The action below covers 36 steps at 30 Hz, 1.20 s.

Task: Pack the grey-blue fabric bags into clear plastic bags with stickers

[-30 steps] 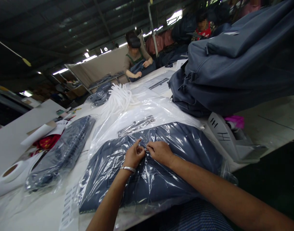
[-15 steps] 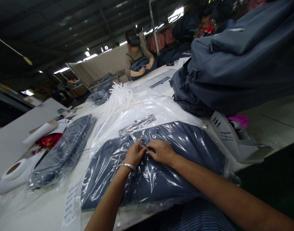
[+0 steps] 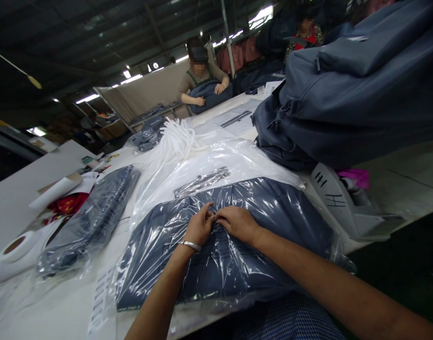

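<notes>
In front of me a dark blue fabric bag (image 3: pixel 290 215) lies flat inside a clear plastic bag (image 3: pixel 216 160). My left hand (image 3: pixel 198 226) wears a silver bracelet at the wrist and pinches the plastic near its middle. Fingertip to fingertip with it, my right hand (image 3: pixel 237 223) pinches the same spot from the right. The plastic gathers into creases below the fingers. Anything small between the fingertips is hidden.
Another wrapped blue bag (image 3: pixel 92 222) and a white roll (image 3: pixel 16 248) lie left. White cords (image 3: pixel 177 139) sit beyond the plastic. Large blue bags (image 3: pixel 351 94) are piled right, behind a grey tape dispenser (image 3: pixel 335 200). A co-worker (image 3: pixel 202 80) handles a blue bag across the table.
My hands stay pinched at nearly the same place, with the right fingertips slightly closer to the left. The co-worker's hands have moved apart on their bag. The view has shifted slightly.
</notes>
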Motion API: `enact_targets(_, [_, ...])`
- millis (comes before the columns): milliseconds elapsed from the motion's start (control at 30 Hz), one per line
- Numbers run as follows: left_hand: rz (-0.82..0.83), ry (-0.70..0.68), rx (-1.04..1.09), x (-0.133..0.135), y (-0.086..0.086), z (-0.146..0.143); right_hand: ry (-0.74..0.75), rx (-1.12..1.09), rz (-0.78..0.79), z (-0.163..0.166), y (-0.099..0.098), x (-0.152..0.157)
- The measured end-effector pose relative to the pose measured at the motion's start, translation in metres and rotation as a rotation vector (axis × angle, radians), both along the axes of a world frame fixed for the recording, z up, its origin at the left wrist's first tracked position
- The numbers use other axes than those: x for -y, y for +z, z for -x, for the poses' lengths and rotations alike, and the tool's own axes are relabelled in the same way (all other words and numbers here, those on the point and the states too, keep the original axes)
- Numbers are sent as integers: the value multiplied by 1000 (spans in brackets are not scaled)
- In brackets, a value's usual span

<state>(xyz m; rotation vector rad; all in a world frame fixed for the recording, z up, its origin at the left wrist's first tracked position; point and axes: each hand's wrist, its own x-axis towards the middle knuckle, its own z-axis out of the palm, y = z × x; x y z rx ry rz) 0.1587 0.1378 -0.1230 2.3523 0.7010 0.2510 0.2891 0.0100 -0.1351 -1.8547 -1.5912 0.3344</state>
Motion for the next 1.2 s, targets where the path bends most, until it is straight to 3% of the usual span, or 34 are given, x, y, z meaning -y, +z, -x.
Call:
enact_targets(500, [-69, 36, -9, 2, -1, -2, -27, -24, 5, 0, -3, -2])
enact_targets(833, [-117, 165, 2, -11, 31, 9, -38, -66, -33, 0, -6, -3])
enact_targets(1033, [-67, 106, -27, 9, 21, 6, -46, -79, -44, -1, -8, -3])
enact_targets(1200, [-70, 122, -37, 9, 15, 6, -56, -84, -33, 0, -6, -2])
